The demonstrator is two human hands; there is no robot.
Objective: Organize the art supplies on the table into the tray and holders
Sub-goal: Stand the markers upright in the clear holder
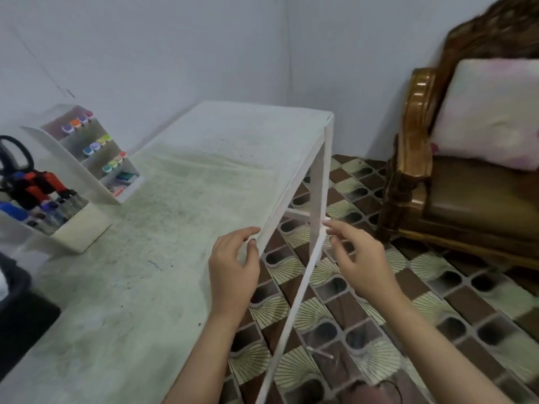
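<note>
A white tiered holder (73,167) stands at the table's far left with rows of coloured marker caps in its shelves. In front of it a cream holder (77,228) is packed with pens, markers and black-handled scissors (14,158). My left hand (233,266) hovers over the table's right edge, fingers apart and holding nothing. My right hand (355,258) floats past that edge, above the floor, fingers spread and empty. Both hands are far from the holders.
The white table (180,217) has a stained, worn top and thin white legs at its right side. A dark object (17,304) sits at the near left. A brown carved armchair (466,170) with a pale cushion stands on the patterned floor to the right.
</note>
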